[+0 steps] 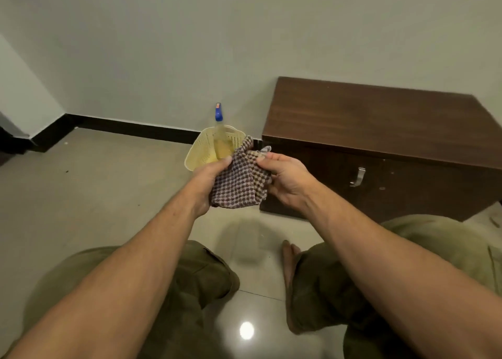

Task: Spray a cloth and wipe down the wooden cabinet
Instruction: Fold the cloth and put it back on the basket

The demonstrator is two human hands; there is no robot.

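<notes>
A brown-and-white checked cloth [239,180] hangs bunched between both hands above the floor. My left hand [207,183] grips its left side, and my right hand [285,179] pinches its upper right edge. Just behind the cloth a spray bottle [219,130] with a blue nozzle and yellow liquid stands inside a cream perforated basket [202,148]. The low dark wooden cabinet [380,130] sits to the right against the wall, its front bearing a metal handle [358,177].
Glossy beige floor tiles [95,184] stretch to the left, bounded by a black skirting board [122,126] and a pale wall. My knees in olive trousers [190,277] and a bare foot [289,260] are below the hands.
</notes>
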